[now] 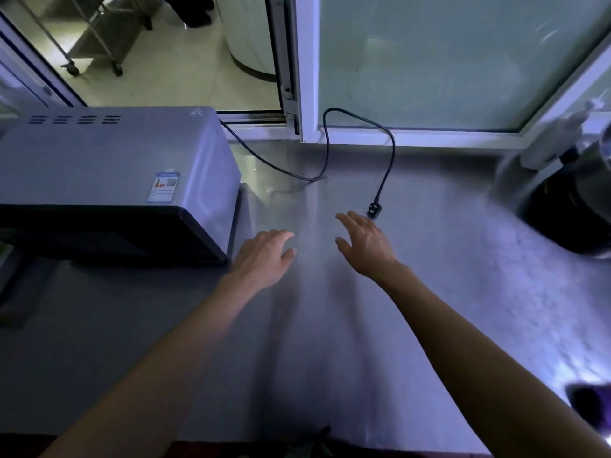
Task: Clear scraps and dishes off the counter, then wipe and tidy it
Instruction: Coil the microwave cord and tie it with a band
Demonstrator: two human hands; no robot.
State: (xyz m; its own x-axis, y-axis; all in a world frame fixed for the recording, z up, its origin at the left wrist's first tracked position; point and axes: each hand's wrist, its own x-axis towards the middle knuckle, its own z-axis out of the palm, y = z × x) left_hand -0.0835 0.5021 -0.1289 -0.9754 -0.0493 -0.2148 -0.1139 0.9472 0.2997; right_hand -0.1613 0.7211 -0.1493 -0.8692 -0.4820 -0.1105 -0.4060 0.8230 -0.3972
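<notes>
Both hands, the left hand [264,251] and right hand [363,241], hover spread and empty over the steel counter [330,342]. The power plug [374,209] lies just beyond the right fingertips; grip its body, not the cord [391,150].

Two bare arms, no sleeves showing anywhere up to picture edge. Left hand [264,252] bare: no glove, no ring, no watch, no band at wrist. Right hand [363,241] bare too, same plain wrist. Forearms long and slim. Fingers on both hands look short from this angle, nails too blurry to tell. Dim bluish light falls over both arms. Rest of person hidden.
</notes>
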